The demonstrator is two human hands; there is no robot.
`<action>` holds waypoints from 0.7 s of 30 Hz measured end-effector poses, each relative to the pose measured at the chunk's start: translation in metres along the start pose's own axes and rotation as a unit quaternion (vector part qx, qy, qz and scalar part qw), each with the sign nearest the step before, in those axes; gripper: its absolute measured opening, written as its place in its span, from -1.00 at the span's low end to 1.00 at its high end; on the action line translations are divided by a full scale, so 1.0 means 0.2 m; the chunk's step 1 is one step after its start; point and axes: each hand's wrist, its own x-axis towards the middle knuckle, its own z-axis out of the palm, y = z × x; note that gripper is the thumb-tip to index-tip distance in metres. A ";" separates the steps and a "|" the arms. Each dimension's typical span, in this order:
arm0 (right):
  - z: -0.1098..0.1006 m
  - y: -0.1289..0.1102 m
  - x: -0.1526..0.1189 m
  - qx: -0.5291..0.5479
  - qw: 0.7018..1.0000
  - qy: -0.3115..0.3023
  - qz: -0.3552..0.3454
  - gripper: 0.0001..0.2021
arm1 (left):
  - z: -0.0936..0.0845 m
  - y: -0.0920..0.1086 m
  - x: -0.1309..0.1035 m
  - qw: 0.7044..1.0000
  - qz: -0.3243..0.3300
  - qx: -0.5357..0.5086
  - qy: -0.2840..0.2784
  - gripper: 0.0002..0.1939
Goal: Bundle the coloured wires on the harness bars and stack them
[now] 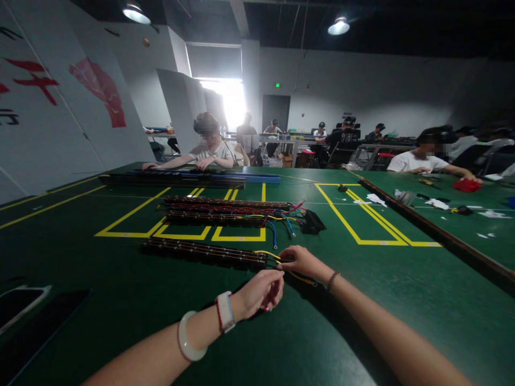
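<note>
A long dark strip (pixel 205 254) with rows of small bright contacts lies on the green table in front of me. Yellow wires (pixel 266 253) come out of its right end, and a ring terminal (pixel 314 284) tips one of them. My right hand (pixel 301 261) reaches over these wires, its thumb and fingers closed around them close to the strip's end. Just nearer to me, my left hand (pixel 263 292) is held with curled fingers, its fingertips near the right hand's thumb. Whatever those left fingers may hold is hidden.
Beyond lie more strips (pixel 225 206) with red, blue and yellow wires and a black connector (pixel 311 221). Yellow tape (pixel 241 238) marks the green table (pixel 362 311). A long dark rail (pixel 426 225) runs along the right. Co-workers sit across the table, left and right.
</note>
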 end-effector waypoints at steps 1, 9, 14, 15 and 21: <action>0.00 0.01 0.00 0.020 1.000 -0.009 0.002 -0.72 | -0.01 0.00 0.01 1.000 -0.008 -0.027 -0.007 -0.66; 0.01 -0.10 -0.03 -0.100 0.994 0.055 0.004 -0.87 | -0.04 -0.02 0.04 0.991 -0.052 -0.119 -0.015 -0.64; 0.01 -0.24 -0.10 -0.295 0.953 0.056 -0.044 -0.88 | -0.03 -0.03 0.06 0.989 -0.039 -0.142 0.000 -0.57; 0.02 -0.26 -0.11 -0.321 0.944 0.051 -0.060 -0.86 | -0.04 -0.04 0.06 0.988 -0.028 -0.154 0.005 -0.59; 0.09 -0.37 -0.16 -0.440 0.889 0.027 -0.127 -0.83 | -0.05 -0.06 0.09 0.965 -0.027 -0.240 0.104 -0.72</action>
